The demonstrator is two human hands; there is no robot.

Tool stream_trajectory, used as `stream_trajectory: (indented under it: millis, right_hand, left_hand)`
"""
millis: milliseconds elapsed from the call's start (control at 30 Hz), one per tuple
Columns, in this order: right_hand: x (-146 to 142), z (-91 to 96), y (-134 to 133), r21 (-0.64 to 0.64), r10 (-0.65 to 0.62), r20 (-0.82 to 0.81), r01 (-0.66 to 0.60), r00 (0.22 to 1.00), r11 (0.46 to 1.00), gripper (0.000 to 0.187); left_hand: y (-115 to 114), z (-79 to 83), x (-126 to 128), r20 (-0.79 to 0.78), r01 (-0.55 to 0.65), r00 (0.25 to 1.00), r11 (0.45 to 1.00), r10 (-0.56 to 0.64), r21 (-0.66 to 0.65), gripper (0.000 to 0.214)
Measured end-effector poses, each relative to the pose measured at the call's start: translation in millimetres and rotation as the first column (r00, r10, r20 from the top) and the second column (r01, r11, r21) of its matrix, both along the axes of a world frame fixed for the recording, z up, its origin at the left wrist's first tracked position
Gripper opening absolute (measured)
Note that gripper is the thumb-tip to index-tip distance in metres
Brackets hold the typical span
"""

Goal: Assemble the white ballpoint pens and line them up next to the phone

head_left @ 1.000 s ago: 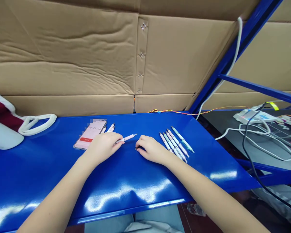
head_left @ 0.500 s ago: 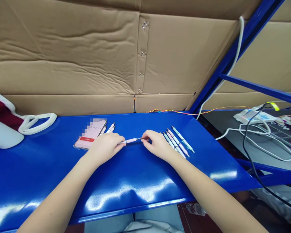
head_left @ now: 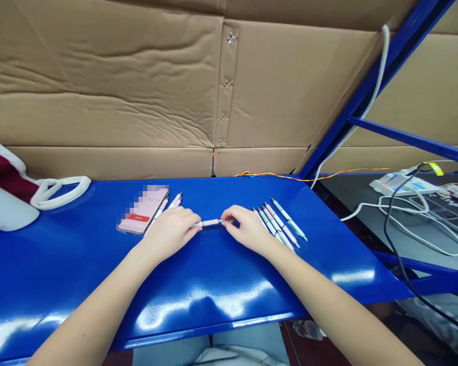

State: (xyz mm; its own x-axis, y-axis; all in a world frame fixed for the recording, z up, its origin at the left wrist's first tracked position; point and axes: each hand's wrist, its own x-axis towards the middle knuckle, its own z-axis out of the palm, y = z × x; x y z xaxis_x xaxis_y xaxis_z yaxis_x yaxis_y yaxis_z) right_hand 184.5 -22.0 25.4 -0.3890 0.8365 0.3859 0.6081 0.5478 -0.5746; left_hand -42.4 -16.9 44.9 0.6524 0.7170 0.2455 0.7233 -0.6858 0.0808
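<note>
Blue painted metal shelf (head_left: 61, 264) lies under the left forearm (head_left: 99, 310) and right forearm (head_left: 339, 310), which angle in from the lower corners toward its middle, palms down. Between the hands, a slim pink-and-white pen (head_left: 208, 222) lies level across the body. The left hand (head_left: 171, 234) curls nearly closed over one end of it, while the right hand (head_left: 248, 235) pinches the other end between thumb and forefinger, its remaining fingers loosely bent. Just right of that hand, a row of similar pens (head_left: 278, 226) rests on the shelf. Just beside the left hand sit two more pens (head_left: 174, 202) and a smartphone (head_left: 143, 209) with a pink screen.
</note>
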Motion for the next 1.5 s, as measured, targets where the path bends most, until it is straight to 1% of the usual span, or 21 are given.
stream_trajectory:
  millis: [133,300,367,433,600,633,733,833,900,967,1067,1133,1200,1233,1300,1367,1433,1500]
  right_hand:
    - [-1.4,-0.7,0.2,-0.05,-0.014,-0.083,0.009,0.996,0.999,0.008]
    - [-2.2,4.8,-0.5,-0.188,-0.07,-0.186,0.035,0.98,0.982,0.005]
    - [-1.6,4.9,0.0,-0.23,-0.076,-0.211,0.026,0.974,0.973,0.008]
    - [-0.8,3.1,0.9,-0.258,-0.077,-0.201,0.023,0.977,0.966,0.012]
    - [1.4,0.4,1.7,-0.257,-0.068,-0.12,0.035,0.99,0.966,0.031]
    - [1.8,1.5,1.2,-0.263,-0.07,-0.136,0.032,0.988,0.964,0.029]
    - [2.2,6.5,-1.0,-0.306,-0.061,-0.231,-0.013,0.971,0.952,0.012]
    - [1.0,8.8,-2.5,-0.367,-0.063,-0.282,-0.047,0.957,0.929,0.006]
    - [-0.4,7.1,-2.1,-0.41,-0.097,-0.28,-0.027,0.955,0.912,0.008]
    - [-1.8,3.5,-0.7,-0.397,-0.125,-0.237,0.021,0.963,0.918,0.013]
    - [-2.7,-2.4,1.9,-0.267,-0.13,-0.134,0.09,0.982,0.959,0.026]
    - [-2.4,-3.9,2.8,-0.208,-0.118,-0.109,0.094,0.987,0.974,0.033]
    - [-1.2,-2.3,2.1,-0.225,-0.101,-0.122,0.072,0.987,0.972,0.036]
    - [-0.4,-0.4,1.4,-0.262,-0.095,-0.146,0.054,0.985,0.964,0.034]
    - [1.4,4.0,-0.5,-0.364,-0.085,-0.225,-0.003,0.971,0.931,0.022]
    - [3.0,7.5,-2.0,-0.447,-0.07,-0.309,-0.08,0.948,0.891,0.02]
    - [4.0,8.9,-2.6,-0.471,-0.049,-0.339,-0.125,0.939,0.873,0.017]
    - [4.2,8.9,-2.5,-0.454,-0.029,-0.295,-0.113,0.955,0.884,0.008]
  left_hand:
    - [-0.7,-1.0,0.9,0.043,-0.02,0.999,1.0,0.021,-0.019,0.017]
    - [-2.9,-2.9,3.2,0.108,-0.065,0.992,0.997,0.07,-0.049,0.016]
    - [-3.5,-3.1,4.4,0.131,-0.055,0.989,0.997,0.062,-0.054,0.017]
    - [-3.9,-3.3,5.6,0.159,-0.03,0.987,0.998,0.038,-0.05,0.017]
    - [-4.0,-4.5,7.5,0.2,0.016,0.98,0.998,-0.003,-0.065,0.019]
    - [-3.8,-4.8,7.7,0.201,0.02,0.98,0.997,-0.005,-0.071,0.019]
    - [-3.3,-5.5,7.8,0.214,0.018,0.977,0.996,0.0,-0.082,0.019]
    - [-3.3,-6.0,8.0,0.22,0.02,0.976,0.997,-0.002,-0.079,0.019]
    - [-4.1,-6.7,8.5,0.216,0.013,0.976,0.998,0.002,-0.069,0.021]
    - [-5.3,-8.4,9.4,0.214,0.005,0.977,0.999,0.004,-0.04,0.023]
    - [-7.3,-12.1,10.6,0.198,0.006,0.98,1.0,-0.009,0.017,0.029]
    - [-7.8,-13.9,11.1,0.191,0.018,0.981,1.0,-0.022,0.02,0.032]
    - [-7.5,-14.0,11.3,0.202,0.031,0.979,1.0,-0.031,0.005,0.031]
    - [-7.1,-13.4,11.3,0.209,0.034,0.977,0.999,-0.033,0.001,0.031]
    - [-6.4,-11.2,11.2,0.219,0.029,0.975,1.0,-0.029,0.003,0.029]
    - [-6.1,-9.0,10.9,0.226,0.019,0.974,1.0,-0.02,0.008,0.028]
    - [-6.3,-7.6,10.8,0.232,0.01,0.973,1.0,-0.011,0.004,0.027]
    - [-7.0,-7.1,11.0,0.232,0.009,0.973,1.0,-0.008,-0.005,0.026]
